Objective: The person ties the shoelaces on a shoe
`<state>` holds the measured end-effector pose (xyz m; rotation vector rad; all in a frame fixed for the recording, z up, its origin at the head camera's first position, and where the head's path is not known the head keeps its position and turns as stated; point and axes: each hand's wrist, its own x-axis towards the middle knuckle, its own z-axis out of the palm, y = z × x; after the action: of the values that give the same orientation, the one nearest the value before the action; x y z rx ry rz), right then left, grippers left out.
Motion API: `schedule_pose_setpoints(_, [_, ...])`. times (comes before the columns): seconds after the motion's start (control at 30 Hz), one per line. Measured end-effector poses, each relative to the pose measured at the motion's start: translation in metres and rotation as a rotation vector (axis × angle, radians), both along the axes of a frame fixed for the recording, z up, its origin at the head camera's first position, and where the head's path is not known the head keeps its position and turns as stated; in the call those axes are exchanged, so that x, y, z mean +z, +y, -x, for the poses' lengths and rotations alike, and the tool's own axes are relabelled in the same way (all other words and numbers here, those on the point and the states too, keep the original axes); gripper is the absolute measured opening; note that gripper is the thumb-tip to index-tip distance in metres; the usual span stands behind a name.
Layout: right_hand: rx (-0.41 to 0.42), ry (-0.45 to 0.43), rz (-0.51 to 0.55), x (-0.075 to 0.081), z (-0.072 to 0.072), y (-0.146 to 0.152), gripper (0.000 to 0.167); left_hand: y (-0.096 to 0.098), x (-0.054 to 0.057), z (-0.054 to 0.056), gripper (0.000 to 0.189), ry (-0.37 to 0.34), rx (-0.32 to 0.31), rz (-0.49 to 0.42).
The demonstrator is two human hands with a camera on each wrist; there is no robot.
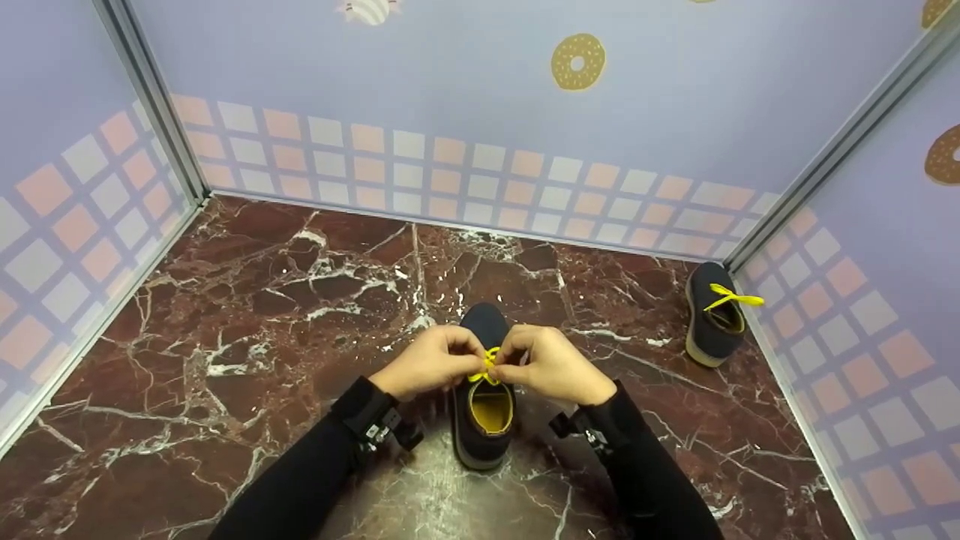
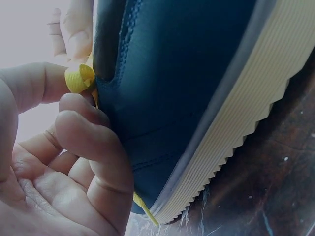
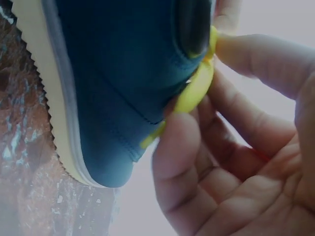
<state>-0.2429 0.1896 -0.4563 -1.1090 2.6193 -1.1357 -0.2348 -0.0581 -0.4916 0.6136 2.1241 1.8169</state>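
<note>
A dark navy shoe [image 1: 481, 448] with a yellow lining stands on the floor, toe pointing away from me. At its throat, my left hand [image 1: 431, 361] pinches the yellow shoelace [image 1: 484, 377] between thumb and fingertips. Opposite it, my right hand [image 1: 559, 366] pinches the lace too, fingertips almost meeting those of the left. In the left wrist view a small lace loop [image 2: 78, 79] shows at the fingertips, and a loose lace end [image 2: 143, 206] hangs along the shoe's side. A wider stretch of lace [image 3: 197, 91] shows by the right fingers in the right wrist view.
Over at the right wall, a matching shoe [image 1: 712, 341] stands with its yellow lace tied in a bow [image 1: 731, 296]. Patterned wall panels [image 1: 480, 90] enclose the reddish-brown marble floor [image 1: 247, 322] at the back and both sides.
</note>
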Motion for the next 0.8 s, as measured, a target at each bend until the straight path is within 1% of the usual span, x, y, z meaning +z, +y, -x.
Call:
schedule_pose_setpoints(0.17, [-0.049,0.022,-0.064,0.006,-0.006,-0.001,0.012,0.000,0.001,0.000,0.009,-0.007,0.004,0.011])
schedule_pose_setpoints(0.5, [-0.109,0.158,-0.161,0.012,-0.016,-0.005,0.011,0.001,0.001,0.000,0.009,-0.014,0.015,0.016])
schedule_pose_setpoints(0.63, [-0.121,0.193,-0.154,0.012,-0.018,-0.008,0.008,0.000,0.001,0.000,0.009,-0.025,0.016,0.009])
schedule_pose_setpoints(0.7, [-0.117,0.197,-0.133,0.012,-0.017,-0.008,0.007,0.001,0.001,0.000,0.009,-0.028,0.015,0.007])
schedule_pose_setpoints(0.8, [-0.105,0.190,-0.104,0.011,-0.016,-0.009,0.010,0.000,0.001,0.001,0.010,-0.029,0.007,0.007])
